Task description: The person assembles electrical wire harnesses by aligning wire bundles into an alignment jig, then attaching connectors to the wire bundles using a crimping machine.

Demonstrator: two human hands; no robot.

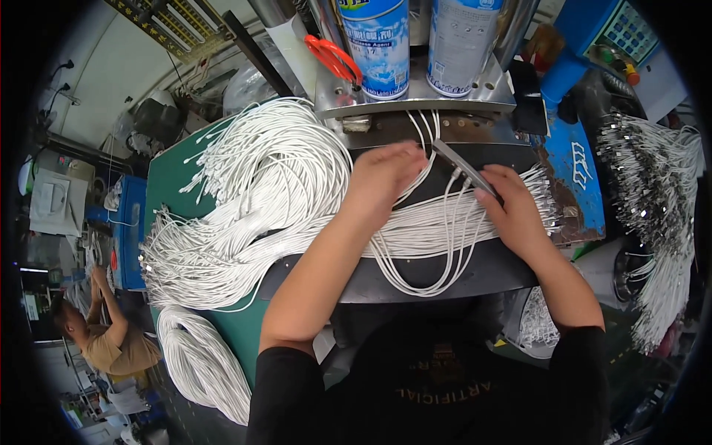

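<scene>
My right hand (513, 209) is closed around the lower right end of a slim grey metal bar (469, 167), held slanted. Several white cables (454, 245) hang from the bar in a loop toward me. Beside the bar's upper left end is my left hand (386, 174), its fingers stretched out and slightly blurred. A few white cables (424, 130) run from the machine past its fingertips; I see no firm grip on them. Under both hands a thick bundle of white cables (415, 222) lies across the black work surface, with metal ends at the right.
A large coiled heap of white cables (289, 148) covers the green table top (233, 326) at left. Two spray cans (377, 52) stand on a metal ledge (482, 100) ahead. Cables with metal ends (649, 193) hang at right. Another person (115, 337) works far left.
</scene>
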